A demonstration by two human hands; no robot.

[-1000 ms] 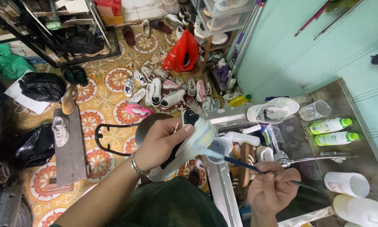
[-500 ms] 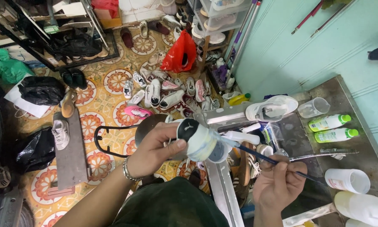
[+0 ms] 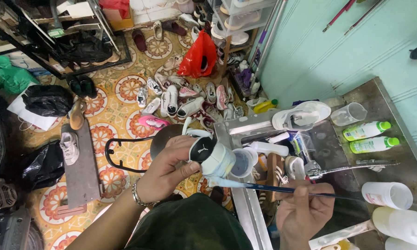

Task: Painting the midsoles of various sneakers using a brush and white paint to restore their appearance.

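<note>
Since a second ago the left hand (image 3: 169, 166) has turned the pale blue-and-white sneaker (image 3: 213, 155) so its heel with the round black patch now faces up, and the long dark-handled paintbrush (image 3: 273, 187) has slid in lower, its pale tip now touching the shoe's underside edge. From the head camera, the left hand is clamped around the sneaker, fingers curled over its heel, holding it above the edge of the stainless steel sink (image 3: 245, 125). Right hand (image 3: 303, 213) is closed on the brush handle, pinching it near the middle, and sits low over the basin. Just behind the sneaker a small white plastic cup (image 3: 243, 162) shows its grey inside. Up on the sink's far rim lies a white slip-on shoe (image 3: 301, 115), a clear measuring cup (image 3: 349, 114) beside it, then two green-capped bottles (image 3: 367, 137) lying flat. Over on the patterned tile floor, a heap of mixed shoes (image 3: 180, 99) and a red plastic bag (image 3: 199, 55).
</note>
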